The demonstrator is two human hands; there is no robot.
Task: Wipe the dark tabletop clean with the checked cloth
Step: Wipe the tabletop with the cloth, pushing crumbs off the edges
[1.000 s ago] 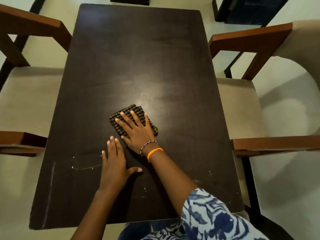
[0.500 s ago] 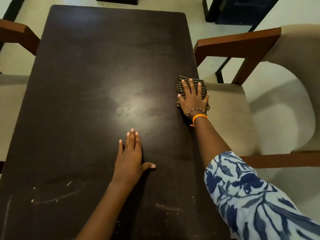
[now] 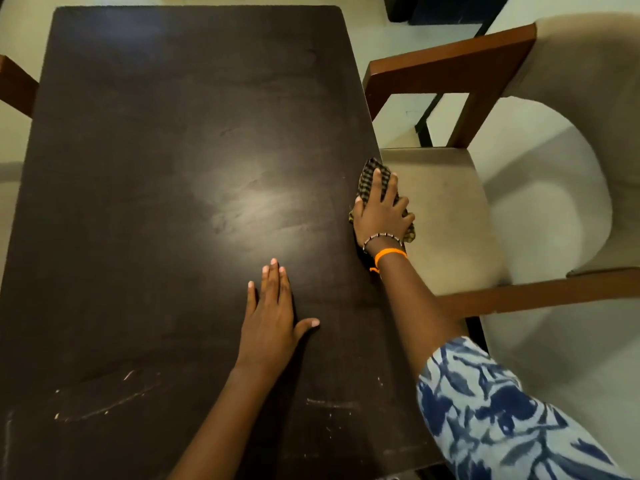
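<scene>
Head view, looking down on a dark rectangular surface (image 3: 166, 188) with a pale reflected glare near its middle. Right hand (image 3: 380, 216) at the right edge of the surface, pressed palm-down on the checked cloth (image 3: 370, 177), fingers (image 3: 376, 183) spread over the fabric and curled partly around it; cloth clamped between palm and edge, half overhanging toward the chair seat (image 3: 446, 216). Cloth folded, black-and-tan check, one corner pointing away from the body, another corner showing below the palm near the wrist. Beaded bracelet (image 3: 381, 237) and orange band (image 3: 389, 255) on the right wrist; blue-and-white patterned sleeve (image 3: 491, 414) on the upper arm at lower right. Left hand (image 3: 270, 317) flat on the surface nearer the body, holding nothing, four fingers together and pointing away, thumb splayed to the right; well apart from the cloth. Pale streaks and an arc-shaped smear (image 3: 104, 400) on the near left part of the surface, plus small light specks (image 3: 329, 403) near the front right; far half dull and uniform. Upholstered chair with brown wooden armrests (image 3: 450, 71) just beside the right edge of the surface, seat partly tucked against it. Corner of a second brown armrest (image 3: 14, 84) at the left border. Pale floor (image 3: 415, 116) visible between the chair frame and the surface.
</scene>
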